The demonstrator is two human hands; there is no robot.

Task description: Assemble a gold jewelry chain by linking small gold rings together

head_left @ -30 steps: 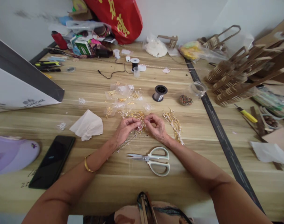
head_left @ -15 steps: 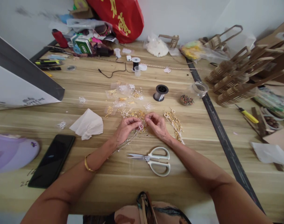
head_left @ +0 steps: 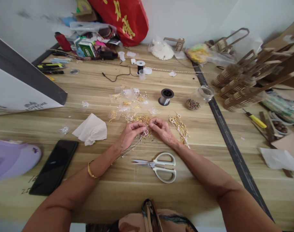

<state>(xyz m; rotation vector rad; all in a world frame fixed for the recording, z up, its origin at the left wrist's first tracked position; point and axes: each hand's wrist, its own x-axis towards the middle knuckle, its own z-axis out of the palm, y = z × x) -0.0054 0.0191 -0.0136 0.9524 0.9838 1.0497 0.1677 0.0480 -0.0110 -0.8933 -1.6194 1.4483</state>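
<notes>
My left hand [head_left: 132, 132] pinches the end of a silver chain [head_left: 132, 147], which trails down past the wrist onto the table. A small ring with a reddish middle [head_left: 146, 132] hangs at its fingertips. Close beside it, my right hand [head_left: 161, 129] is closed in a pinch, thumb against forefinger; whatever sits between those fingertips is too small to make out. Loose gold beads [head_left: 145, 119] lie just beyond both hands. To the right of my right hand rests a bunch of gold and silver chains [head_left: 181, 129]. Scissors [head_left: 156, 163] with pale handles lie below the hands.
A wire spool [head_left: 166, 97] and a jar of dark beads [head_left: 193, 103] stand farther back. Small bags of findings [head_left: 126, 96] lie mid-table. At left are a tissue [head_left: 90, 129], a black phone [head_left: 53, 167] and a large box [head_left: 23, 83]. Small wooden baskets [head_left: 239, 80] crowd the right.
My right hand has shifted slightly left, bringing its fingertips nearer to my left hand's. The left hand keeps its pinch on the chain.
</notes>
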